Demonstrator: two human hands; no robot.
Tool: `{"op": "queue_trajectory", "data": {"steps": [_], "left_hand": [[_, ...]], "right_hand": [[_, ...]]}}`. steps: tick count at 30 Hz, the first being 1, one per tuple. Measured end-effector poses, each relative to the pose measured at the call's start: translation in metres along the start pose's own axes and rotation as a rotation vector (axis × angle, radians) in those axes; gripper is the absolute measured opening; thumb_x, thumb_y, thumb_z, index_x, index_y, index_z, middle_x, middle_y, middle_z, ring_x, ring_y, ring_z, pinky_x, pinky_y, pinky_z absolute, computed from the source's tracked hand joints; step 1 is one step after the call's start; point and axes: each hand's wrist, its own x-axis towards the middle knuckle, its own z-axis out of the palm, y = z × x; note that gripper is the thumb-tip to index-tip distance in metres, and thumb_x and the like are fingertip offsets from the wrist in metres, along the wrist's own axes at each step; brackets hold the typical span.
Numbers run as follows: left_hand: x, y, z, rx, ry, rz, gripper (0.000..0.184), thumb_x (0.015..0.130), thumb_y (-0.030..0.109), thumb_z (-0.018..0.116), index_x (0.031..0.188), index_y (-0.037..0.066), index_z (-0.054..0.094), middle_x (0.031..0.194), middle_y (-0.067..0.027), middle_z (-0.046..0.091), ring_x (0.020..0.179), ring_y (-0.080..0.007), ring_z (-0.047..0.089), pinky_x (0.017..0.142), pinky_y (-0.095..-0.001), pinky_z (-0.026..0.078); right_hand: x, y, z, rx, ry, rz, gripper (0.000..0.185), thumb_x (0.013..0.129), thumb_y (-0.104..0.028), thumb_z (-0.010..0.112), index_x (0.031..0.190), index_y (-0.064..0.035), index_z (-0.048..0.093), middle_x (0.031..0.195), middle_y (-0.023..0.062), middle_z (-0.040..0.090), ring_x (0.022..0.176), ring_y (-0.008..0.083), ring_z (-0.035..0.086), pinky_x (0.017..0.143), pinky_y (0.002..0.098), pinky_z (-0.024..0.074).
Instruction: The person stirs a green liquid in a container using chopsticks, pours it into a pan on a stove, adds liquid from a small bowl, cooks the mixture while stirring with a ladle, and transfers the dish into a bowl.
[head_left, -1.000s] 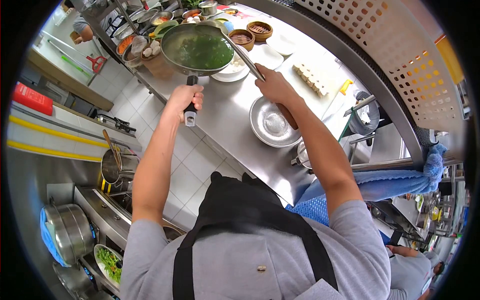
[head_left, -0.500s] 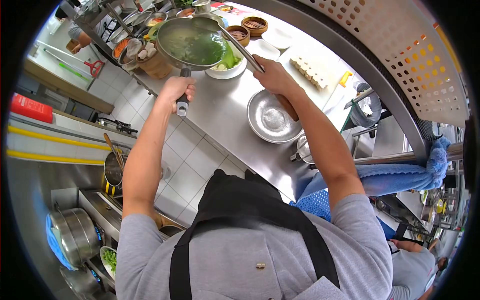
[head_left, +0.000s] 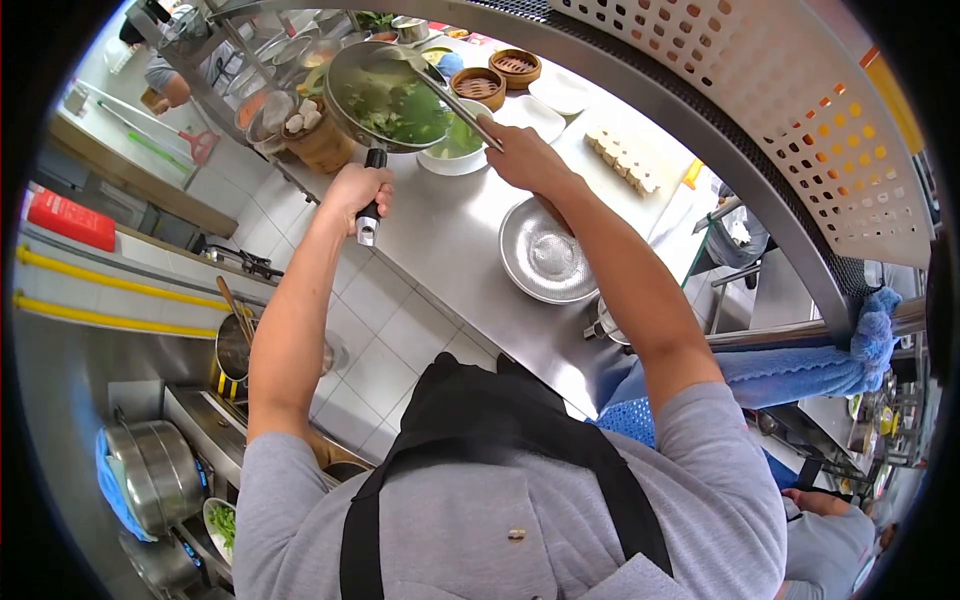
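My left hand (head_left: pixel 359 195) is closed around the black handle of a pan (head_left: pixel 345 110), raised over the counter's far left part. Greenish liquid with leafy greens (head_left: pixel 395 110) fills the pan. In my right hand (head_left: pixel 520 158) is the metal handle of a ladle (head_left: pixel 462 112), which slants to the far side of the pan; its bowl is hard to make out. Partly behind the pan's near right edge stands a white bowl (head_left: pixel 450 165) with green leaves in it. A perforated metal strainer bowl (head_left: pixel 530 265) rests on the counter, partly covered by my right forearm.
Bamboo steamers (head_left: pixel 478 90) and white dishes (head_left: pixel 530 118) stand beyond the bowl. Pale cut pieces (head_left: pixel 622 160) lie in rows on a white board. A wooden bucket (head_left: pixel 325 145) is left of the pan. A perforated white panel (head_left: pixel 780 110) hangs overhead right. Other people are at the edges.
The pan is tipped more toward the bowl, and the ladle's handle has swung a little left with my right hand. The view has also shifted slightly.
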Motion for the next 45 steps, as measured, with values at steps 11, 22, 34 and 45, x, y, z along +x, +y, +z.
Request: {"op": "queue_trajectory", "data": {"steps": [11, 22, 34, 45], "left_hand": [[0.006, 0.007, -0.003, 0.105, 0.028, 0.032, 0.012, 0.088, 0.001, 0.054, 0.079, 0.001, 0.047, 0.066, -0.0034, 0.049, 0.046, -0.0081, 0.045, 0.038, -0.0263, 0.041], [0.003, 0.012, -0.005, 0.157, 0.047, 0.056, 0.016, 0.089, 0.003, 0.056, 0.075, 0.002, 0.047, 0.063, -0.0017, 0.048, 0.044, -0.0074, 0.044, 0.037, -0.0257, 0.039], [0.006, 0.013, -0.002, 0.220, 0.066, 0.102, 0.022, 0.084, 0.001, 0.054, 0.064, 0.004, 0.045, 0.056, -0.0032, 0.046, 0.043, -0.0116, 0.046, 0.037, -0.0290, 0.040], [0.009, 0.012, -0.005, 0.327, 0.067, 0.145, 0.017, 0.081, 0.001, 0.053, 0.064, 0.000, 0.050, 0.055, -0.0058, 0.049, 0.042, -0.0150, 0.048, 0.038, -0.0305, 0.039]], "right_hand": [[-0.028, 0.007, 0.003, -0.152, -0.056, -0.093, 0.069, 0.085, -0.007, 0.048, 0.150, -0.0283, 0.037, 0.094, 0.0221, 0.066, 0.086, 0.0365, 0.066, 0.082, 0.0470, 0.0513], [-0.065, 0.027, -0.030, -0.221, -0.116, -0.023, 0.065, 0.087, -0.010, 0.051, 0.148, -0.0309, 0.040, 0.087, 0.0226, 0.066, 0.078, 0.0356, 0.064, 0.076, 0.0458, 0.0493], [-0.056, 0.008, -0.020, -0.334, -0.155, 0.078, 0.071, 0.084, -0.006, 0.048, 0.150, -0.0285, 0.036, 0.094, 0.0182, 0.069, 0.087, 0.0336, 0.067, 0.077, 0.0478, 0.0524], [-0.011, 0.009, -0.034, -0.382, 0.014, 0.053, 0.071, 0.084, -0.005, 0.047, 0.149, -0.0303, 0.037, 0.091, 0.0169, 0.068, 0.083, 0.0322, 0.068, 0.071, 0.0472, 0.0537]]}}
